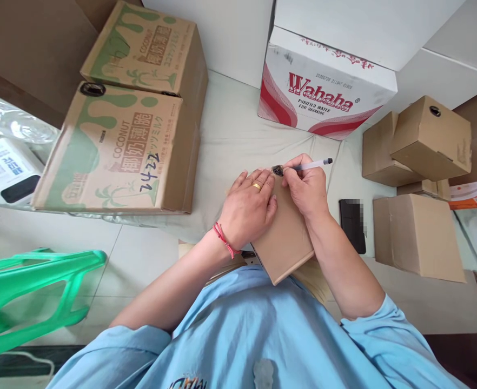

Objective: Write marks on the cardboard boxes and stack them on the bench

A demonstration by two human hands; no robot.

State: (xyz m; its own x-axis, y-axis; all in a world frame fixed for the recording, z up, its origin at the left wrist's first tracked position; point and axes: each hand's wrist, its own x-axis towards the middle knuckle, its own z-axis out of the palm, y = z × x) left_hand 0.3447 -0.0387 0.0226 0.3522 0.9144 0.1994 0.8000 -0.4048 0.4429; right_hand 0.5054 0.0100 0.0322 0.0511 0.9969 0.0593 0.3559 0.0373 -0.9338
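Note:
In the head view, a small plain brown cardboard box [286, 232] lies tilted in front of my body. My left hand [251, 208], with a gold ring and a red cord bracelet, rests flat on its upper left part, fingers stretched out. My right hand [307, 186] grips a pen [316, 163] with a clear barrel and a dark end pointing right. The fingers of that hand touch the box's far end, beside a dark shiny patch [278, 170]. The pen's tip is hidden by the fingers.
Two green-printed coconut cartons [117, 151] stand at the left, and a Wahaha water carton [323, 86] at the back. Right of my arm lies a black phone [352, 226], near several brown boxes [419, 232]. A green plastic stool [66, 294] stands on the floor.

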